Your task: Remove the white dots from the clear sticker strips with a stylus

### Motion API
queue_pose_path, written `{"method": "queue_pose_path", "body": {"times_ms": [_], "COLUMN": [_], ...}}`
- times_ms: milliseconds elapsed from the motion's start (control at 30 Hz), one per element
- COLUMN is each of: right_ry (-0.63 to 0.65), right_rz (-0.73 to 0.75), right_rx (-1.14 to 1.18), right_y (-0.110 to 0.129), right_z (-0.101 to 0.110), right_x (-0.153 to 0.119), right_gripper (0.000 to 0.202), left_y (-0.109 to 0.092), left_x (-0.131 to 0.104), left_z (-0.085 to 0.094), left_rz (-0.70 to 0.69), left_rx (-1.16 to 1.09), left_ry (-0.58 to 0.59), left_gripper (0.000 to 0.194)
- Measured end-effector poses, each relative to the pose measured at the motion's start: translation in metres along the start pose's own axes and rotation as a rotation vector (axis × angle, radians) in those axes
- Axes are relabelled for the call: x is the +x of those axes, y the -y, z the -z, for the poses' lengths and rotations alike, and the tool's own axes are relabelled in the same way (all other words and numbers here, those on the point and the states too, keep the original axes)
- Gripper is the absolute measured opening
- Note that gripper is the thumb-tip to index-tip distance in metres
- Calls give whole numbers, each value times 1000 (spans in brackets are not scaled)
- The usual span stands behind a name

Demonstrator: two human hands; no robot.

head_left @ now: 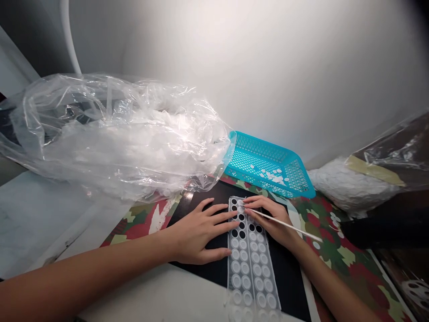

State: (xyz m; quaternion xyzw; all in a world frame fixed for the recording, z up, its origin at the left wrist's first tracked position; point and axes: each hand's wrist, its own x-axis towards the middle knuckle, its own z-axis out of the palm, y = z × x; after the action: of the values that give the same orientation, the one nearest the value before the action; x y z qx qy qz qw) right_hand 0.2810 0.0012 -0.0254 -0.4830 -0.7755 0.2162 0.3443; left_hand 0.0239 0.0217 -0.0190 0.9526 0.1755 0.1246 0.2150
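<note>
A pale sheet with rows of round white pieces (246, 281) lies lengthwise on a black mat (214, 264). Toward its far end, several of the round spots show black instead of white. My left hand (203, 228) rests with spread fingers on the mat, its fingertips at the sheet's left edge. At the far end of the sheet, my right hand (268, 217) pinches a thin white stick (288, 224) between thumb and fingers. The stick slants down to the right across the back of that hand, and its tip is near the round spots.
Behind the mat stands a blue perforated basket (264, 150) with small white discs in it. A large clear plastic bag (127, 138) with white contents fills the left. Another bag with white contents (351, 183) sits at the right. A patterned cloth (335, 241) lies under the mat.
</note>
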Motion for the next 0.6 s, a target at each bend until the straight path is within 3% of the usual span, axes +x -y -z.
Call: {"method": "queue_pose_path", "body": {"times_ms": [600], "right_ry": [18], "right_rz": [-50], "right_rx": [43], "right_y": [-3], "right_z": [0], "right_x": [-2], "right_gripper": [9], "left_y": [-1], "left_x": [0], "left_z": [0], "left_rz": [-24], "left_rx": [-1], "left_ry": [-53], "left_gripper": [54]}}
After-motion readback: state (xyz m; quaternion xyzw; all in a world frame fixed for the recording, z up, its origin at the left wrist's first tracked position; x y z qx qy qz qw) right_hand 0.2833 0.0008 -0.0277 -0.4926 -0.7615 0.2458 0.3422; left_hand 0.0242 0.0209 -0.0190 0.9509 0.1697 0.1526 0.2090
